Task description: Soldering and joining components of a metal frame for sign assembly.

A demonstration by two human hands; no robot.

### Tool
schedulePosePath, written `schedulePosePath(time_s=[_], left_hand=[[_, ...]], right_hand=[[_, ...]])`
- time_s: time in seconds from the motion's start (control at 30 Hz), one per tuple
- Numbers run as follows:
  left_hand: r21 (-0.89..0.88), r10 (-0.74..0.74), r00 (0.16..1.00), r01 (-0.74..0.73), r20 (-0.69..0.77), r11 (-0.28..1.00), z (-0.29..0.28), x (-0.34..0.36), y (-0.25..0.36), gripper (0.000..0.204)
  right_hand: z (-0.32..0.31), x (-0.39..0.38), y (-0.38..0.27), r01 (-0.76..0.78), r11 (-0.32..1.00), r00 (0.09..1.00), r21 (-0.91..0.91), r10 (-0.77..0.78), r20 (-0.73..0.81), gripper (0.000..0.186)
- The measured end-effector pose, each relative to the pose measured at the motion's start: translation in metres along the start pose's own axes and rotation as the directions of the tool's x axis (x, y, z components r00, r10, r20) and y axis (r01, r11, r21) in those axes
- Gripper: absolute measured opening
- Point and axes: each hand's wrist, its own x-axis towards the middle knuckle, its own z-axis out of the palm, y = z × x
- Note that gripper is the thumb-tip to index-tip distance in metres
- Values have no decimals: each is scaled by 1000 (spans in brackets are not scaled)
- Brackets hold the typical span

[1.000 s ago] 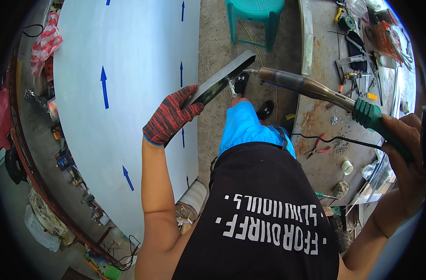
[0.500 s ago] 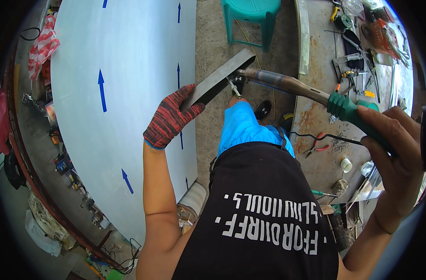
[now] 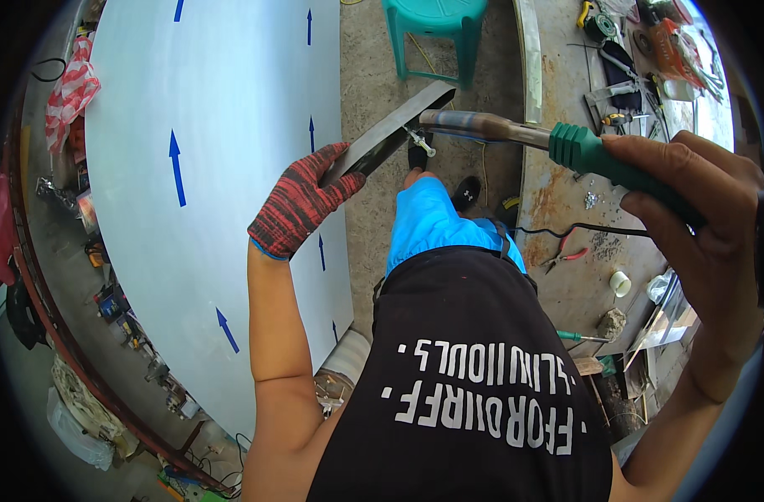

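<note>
Far left: red-white bag (image 3: 74, 88) beside the floor clutter, clear bag (image 3: 81, 427) lower down. Next, large pale sheet (image 3: 223, 176) with blue arrows on it, running top to bottom. Left hand (image 3: 294, 205), in a red-black glove, is over the sheet's right edge — fingers and thumb pinch the near end of a metal bar (image 3: 390, 125). Bar is tilted, far end up and right, held in the air over the gap between sheet and bench (image 3: 557, 188). Small bright fitting (image 3: 429, 150) sticks out from the bar's lower side. Green stool (image 3: 436, 18) stands above it in the view. Iron (image 3: 482, 127) comes in from the right, its front end at the bar's lower side, near the fitting; can't tell if the tip touches. Bench on the right carries red pliers (image 3: 570, 251), white cup (image 3: 620, 283), assorted tools. Right hand (image 3: 704, 197), bare, far right — fingers and thumb closed around the iron's green handle (image 3: 591, 155).
</note>
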Motion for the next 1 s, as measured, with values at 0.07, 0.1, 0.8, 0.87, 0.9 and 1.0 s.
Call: schedulePosePath(time_s=[0.07,0.1,0.8,0.87,0.9,1.0], left_hand=[[11,7,1000,-7,-9,1000,-1,-2,2,61],[6,6,1000,-6,-1,1000,-1,-2,3,61],[118,50,999,-48,-15,992,1,0,9,62],[110,73,997,-71,-13,991,0,1,9,63],[121,101,995,-98,-18,988,0,0,9,64],[143,121,992,-117,-20,983,1,3,10,66]], right_hand=[[0,0,-4,-33,999,999,-13,33,14,40],[0,0,-6,-68,997,997,-25,69,29,39],[-10,-50,93,-72,993,997,88,69,40,33],[-19,-61,122,-76,991,996,106,72,43,33],[-17,-59,119,-75,990,997,117,70,45,32],[-1,-27,84,-80,985,996,150,72,54,32]])
